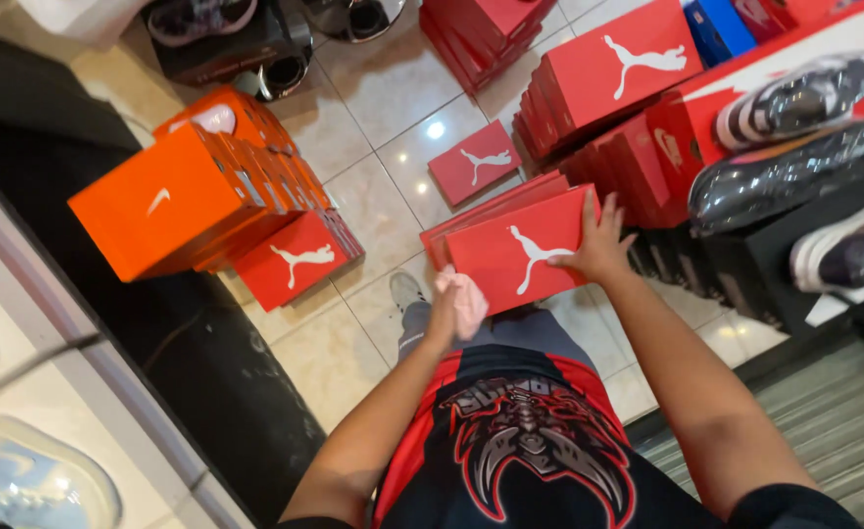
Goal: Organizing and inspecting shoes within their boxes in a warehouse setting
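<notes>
A glossy tiled floor (pixel 373 196) is strewn with orange boxes (pixel 172 201) at the left. At centre, a pink cloth (pixel 468 299) is gripped in the left hand (pixel 446 313). Just right, a red shoebox (pixel 520 250) is steadied by the flat, spread right hand (pixel 598 245) at its right edge.

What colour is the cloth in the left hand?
Pink cloth, seen in the head view.

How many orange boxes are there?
1 clear orange box sits at the front of a stack on the left floor. More orange boxes line up behind it, too hidden to count.
</notes>
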